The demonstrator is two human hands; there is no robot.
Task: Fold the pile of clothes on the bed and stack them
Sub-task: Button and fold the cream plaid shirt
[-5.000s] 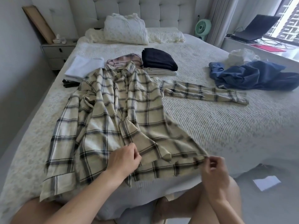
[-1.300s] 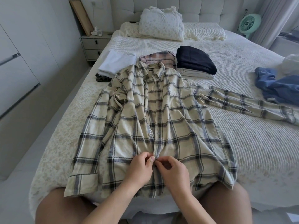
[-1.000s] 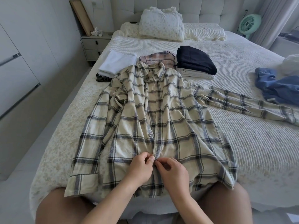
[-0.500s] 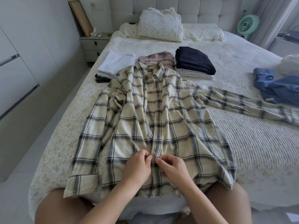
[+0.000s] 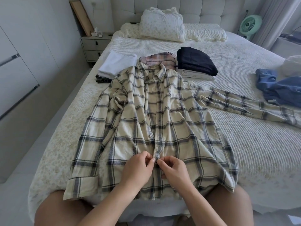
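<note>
Both grips meet at the front placket of the plaid shirt [image 5: 162,121], low on the garment: the left hand [image 5: 138,170] pinches the left edge of the placket between thumb and curled fingers, and the right hand [image 5: 175,172] pinches the facing edge, fingertips of the two hands almost touching (what exactly sits between them, a button or just cloth, is too small to tell). Wrists lie on the shirt's lower front, forearms running back toward the person, knuckles up.

Beyond the grip the shirt lies spread flat on the bed [image 5: 244,144], front up, collar at the far end. To the left of the grip its one sleeve runs down alongside the body, cuff near the bed's edge; to the right and farther off, the other sleeve stretches out sideways.

Past the collar sit folded stacks: a white stack [image 5: 117,66] to the left, a pinkish plaid piece [image 5: 158,58] touching the collar, and a dark folded garment [image 5: 195,62] on a pale one. Far right of the grip lies a crumpled blue garment [image 5: 280,88].
</note>
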